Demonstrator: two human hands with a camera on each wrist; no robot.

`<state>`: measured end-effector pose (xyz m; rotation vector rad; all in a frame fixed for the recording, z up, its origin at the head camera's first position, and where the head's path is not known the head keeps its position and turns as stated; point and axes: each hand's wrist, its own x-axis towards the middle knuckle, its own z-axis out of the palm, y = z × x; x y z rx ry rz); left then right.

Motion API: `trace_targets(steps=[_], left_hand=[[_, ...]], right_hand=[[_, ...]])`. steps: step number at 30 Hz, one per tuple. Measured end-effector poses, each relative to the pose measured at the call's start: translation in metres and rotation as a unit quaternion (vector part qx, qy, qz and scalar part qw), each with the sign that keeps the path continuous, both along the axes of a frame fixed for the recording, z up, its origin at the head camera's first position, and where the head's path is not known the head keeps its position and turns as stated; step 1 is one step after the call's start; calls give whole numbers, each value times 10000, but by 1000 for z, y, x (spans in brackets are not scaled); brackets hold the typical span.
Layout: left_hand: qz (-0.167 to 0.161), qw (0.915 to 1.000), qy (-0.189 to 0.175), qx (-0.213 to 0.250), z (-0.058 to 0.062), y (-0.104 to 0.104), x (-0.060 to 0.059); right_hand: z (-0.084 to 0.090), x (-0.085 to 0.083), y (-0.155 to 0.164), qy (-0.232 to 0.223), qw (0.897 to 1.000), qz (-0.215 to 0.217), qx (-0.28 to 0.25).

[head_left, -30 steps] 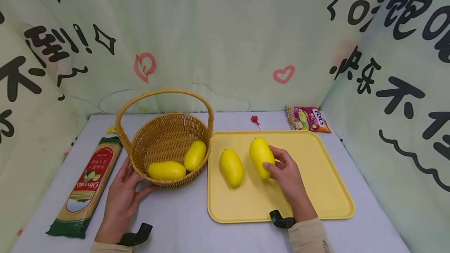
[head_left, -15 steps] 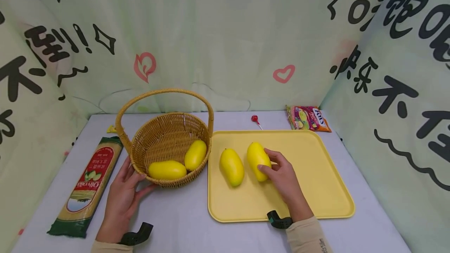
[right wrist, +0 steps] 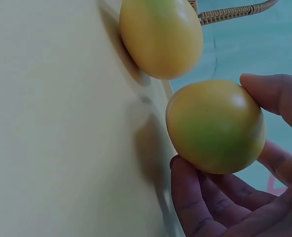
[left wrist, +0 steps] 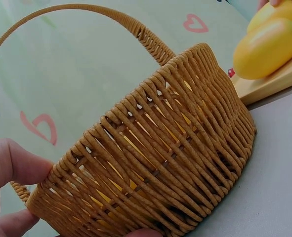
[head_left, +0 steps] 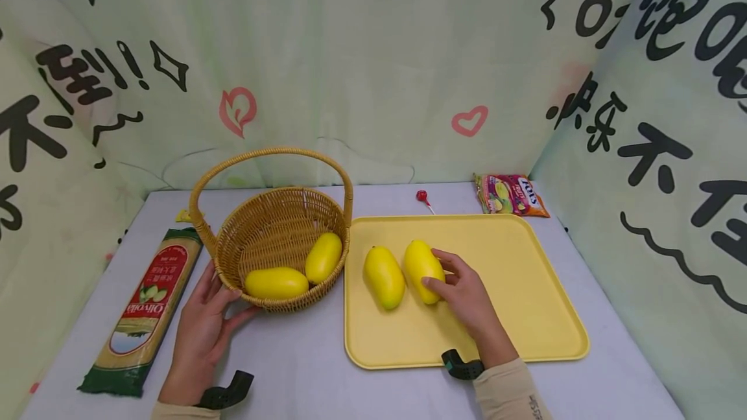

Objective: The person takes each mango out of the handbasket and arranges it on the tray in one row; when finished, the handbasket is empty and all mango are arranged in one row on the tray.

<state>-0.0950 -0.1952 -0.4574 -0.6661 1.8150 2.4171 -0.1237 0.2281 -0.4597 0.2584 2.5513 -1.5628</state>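
Note:
My right hand [head_left: 469, 297] pinches a yellow mango [head_left: 423, 271] between thumb and fingers. In the right wrist view, this held mango [right wrist: 215, 126] has a green blush, and its shadow falls on the tray beside it. A second mango [head_left: 384, 279] lies on the yellow tray [head_left: 525, 329], just left of the held one. The wicker basket [head_left: 262, 232] leans toward me left of the tray, with one mango [head_left: 277, 283] lying sideways inside and another mango [head_left: 324, 258] at its right. My left hand [head_left: 201, 332] holds the basket at its near left rim, fingertips at the weave [left wrist: 155, 148].
A long green-ended Olivoilà packet [head_left: 146, 310] lies left of the basket, with a small yellow item [head_left: 183, 216] behind it. Beyond the tray are a red lollipop [head_left: 423, 197] and a colourful candy bag [head_left: 510, 196]. Printed curtains [head_left: 373, 70] enclose the table's back and sides.
My right hand has moved the held mango down and to the left, closer to the other mango on the tray. My left hand and the basket have stayed in place.

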Motion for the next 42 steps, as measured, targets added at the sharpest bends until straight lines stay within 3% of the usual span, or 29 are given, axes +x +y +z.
trace_targets(steps=[21, 42], left_hand=[[-42, 10000, 45, -1, 1, 0, 2], [40, 10000, 58, -61, -1, 1, 0]], right_hand=[[-2, 3, -2, -168, 9995, 140, 235], [5, 4, 7, -397, 9965, -13, 729]])
